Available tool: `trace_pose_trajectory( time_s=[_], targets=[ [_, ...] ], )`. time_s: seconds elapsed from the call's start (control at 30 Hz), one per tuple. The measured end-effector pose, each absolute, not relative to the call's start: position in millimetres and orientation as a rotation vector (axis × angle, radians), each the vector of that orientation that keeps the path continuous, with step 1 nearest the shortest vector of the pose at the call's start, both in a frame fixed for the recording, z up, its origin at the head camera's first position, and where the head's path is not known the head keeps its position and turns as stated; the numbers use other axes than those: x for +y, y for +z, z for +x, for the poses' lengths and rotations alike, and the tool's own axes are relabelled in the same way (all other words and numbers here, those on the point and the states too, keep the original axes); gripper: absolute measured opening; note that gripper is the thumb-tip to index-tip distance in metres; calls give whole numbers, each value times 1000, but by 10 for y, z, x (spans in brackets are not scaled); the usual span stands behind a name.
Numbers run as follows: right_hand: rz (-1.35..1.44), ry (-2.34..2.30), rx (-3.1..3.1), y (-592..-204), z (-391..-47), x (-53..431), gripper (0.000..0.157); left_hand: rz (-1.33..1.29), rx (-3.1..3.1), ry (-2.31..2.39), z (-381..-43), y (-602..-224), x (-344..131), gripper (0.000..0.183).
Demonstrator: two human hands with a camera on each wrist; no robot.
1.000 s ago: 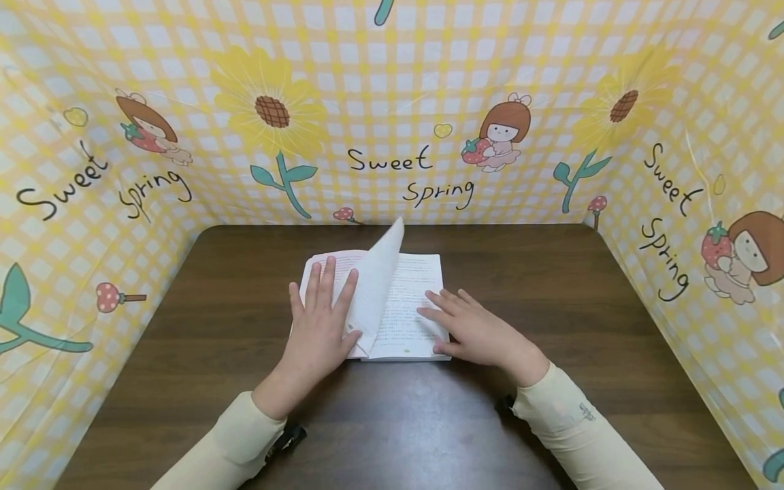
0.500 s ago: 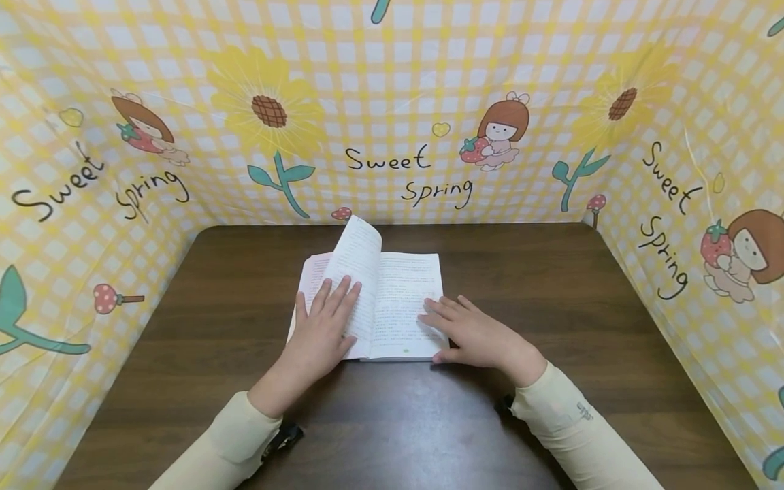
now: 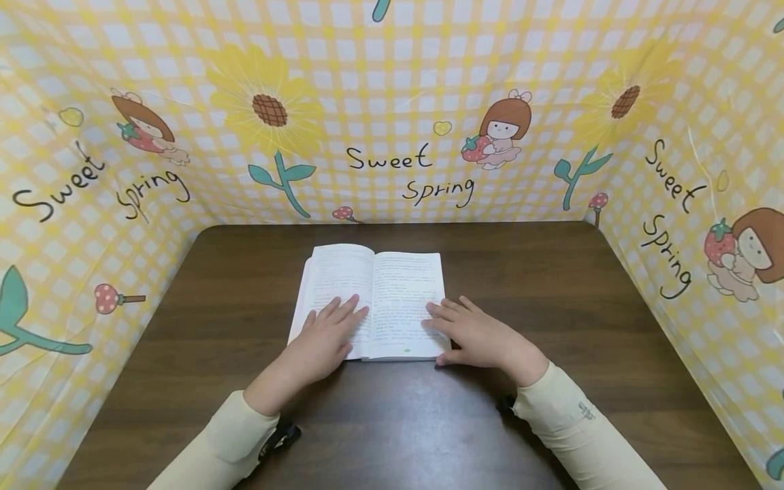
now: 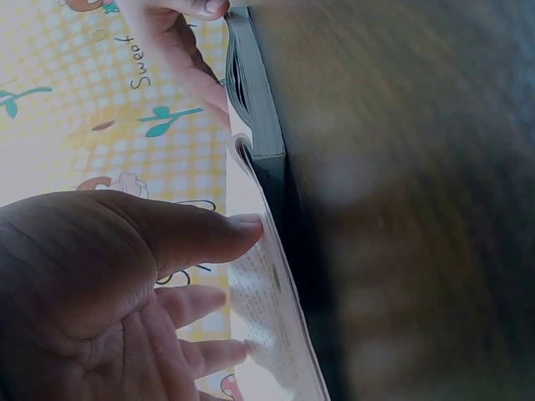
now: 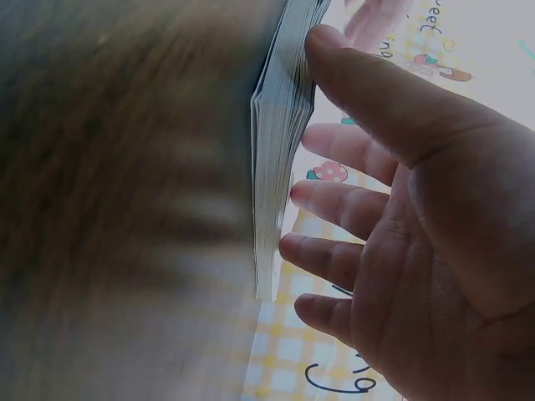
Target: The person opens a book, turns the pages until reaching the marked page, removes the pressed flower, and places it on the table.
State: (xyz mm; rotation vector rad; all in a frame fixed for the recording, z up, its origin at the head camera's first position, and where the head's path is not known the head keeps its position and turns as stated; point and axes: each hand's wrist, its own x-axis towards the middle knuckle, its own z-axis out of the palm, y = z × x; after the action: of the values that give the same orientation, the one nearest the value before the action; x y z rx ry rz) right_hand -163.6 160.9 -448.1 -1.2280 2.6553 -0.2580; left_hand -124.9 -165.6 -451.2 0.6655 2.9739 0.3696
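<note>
An open book point(image 3: 404, 286) with printed white pages lies on the table in the head view. My left hand point(image 3: 324, 340) rests on the lower part of its left page, fingers spread and straight. In the left wrist view, the thumb point(image 4: 209, 230) touches the page near the book's lower edge. On the right page's outer edge lies my right hand point(image 3: 484, 340), with its fingertips on the paper and its thumb by the bottom corner. The right wrist view shows the thick page block point(image 5: 280, 159) beside the extended fingers point(image 5: 334, 205) of that hand.
The dark wooden table point(image 3: 520, 265) extends all around the book. A yellow checked cloth point(image 3: 392, 88) with flowers and cartoon figures stands as walls at the back and both sides.
A raised page has gone over to the left and now lies down on the left side. My left hand has moved slightly down and rests on that page. The right hand has stayed nearly still.
</note>
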Motion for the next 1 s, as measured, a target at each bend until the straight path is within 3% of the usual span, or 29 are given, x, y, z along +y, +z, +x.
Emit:
trace_pose_trajectory(
  time_s=[0.4,0.73,1.0],
  targets=[
    [-1254,-210,2663,-4450,-1638,1604,64,609,2851,371,-1235,-4480,-1653,55],
    [-1449,-158,2705,-4404,-1630,1616,23,550,2811,405,-1250,-4526,-1651,67],
    [-1484,-140,2698,-4365,-1636,1629,25,521,2828,418,-1250,-4526,-1633,69]
  ],
)
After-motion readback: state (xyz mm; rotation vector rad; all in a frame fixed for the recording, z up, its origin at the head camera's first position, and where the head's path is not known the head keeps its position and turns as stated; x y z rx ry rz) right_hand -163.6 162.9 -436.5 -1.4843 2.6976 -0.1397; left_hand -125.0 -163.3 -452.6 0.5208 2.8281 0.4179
